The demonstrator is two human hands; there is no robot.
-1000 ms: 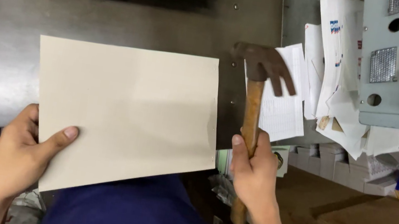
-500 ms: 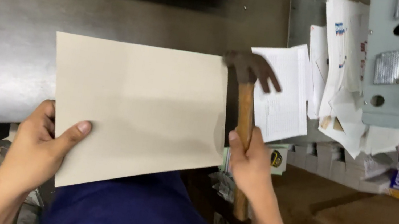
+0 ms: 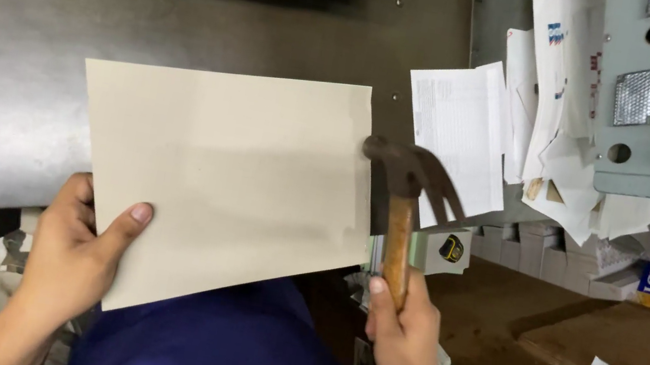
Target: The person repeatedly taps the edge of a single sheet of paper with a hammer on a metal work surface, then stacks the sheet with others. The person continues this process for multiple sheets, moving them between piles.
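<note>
L hand (image 3: 71, 254) holds card sheet (image 3: 224, 183); R hand (image 3: 401, 332) grips hammer (image 3: 406, 196).

Hammer (image 3: 405, 189) head swung in against cardboard sheet (image 3: 223, 187) edge (right side).
</note>
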